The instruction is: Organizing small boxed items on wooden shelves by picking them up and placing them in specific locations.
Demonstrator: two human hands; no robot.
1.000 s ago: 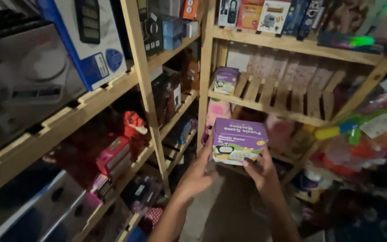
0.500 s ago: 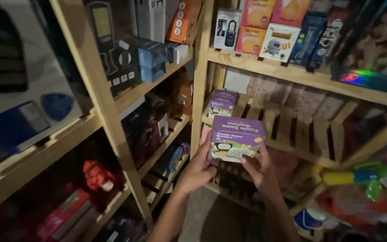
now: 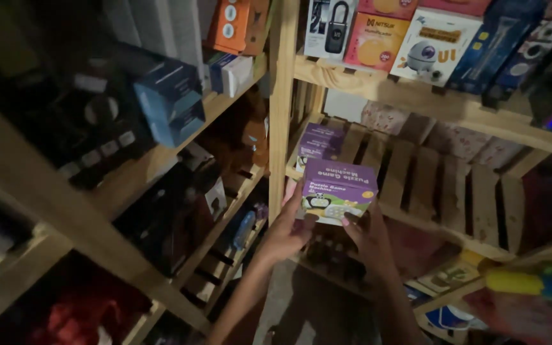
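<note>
Both hands grip a purple box (image 3: 337,190) just in front of the slatted wooden shelf (image 3: 442,185). The left hand (image 3: 287,231) has its fingers clamped on the box's lower left edge; the right hand (image 3: 367,235) has its fingers pressed on the lower right edge. A second purple box (image 3: 319,142) already stands on that shelf, at its left end, just behind the held one.

The grip sits low on the box, so it could tip forward out of the fingers. The shelf has gaps between its slats, so a corner could catch or drop in, and the held box could knock the standing one over.

Against half a second ago, the box is nearer the shelf.
</note>
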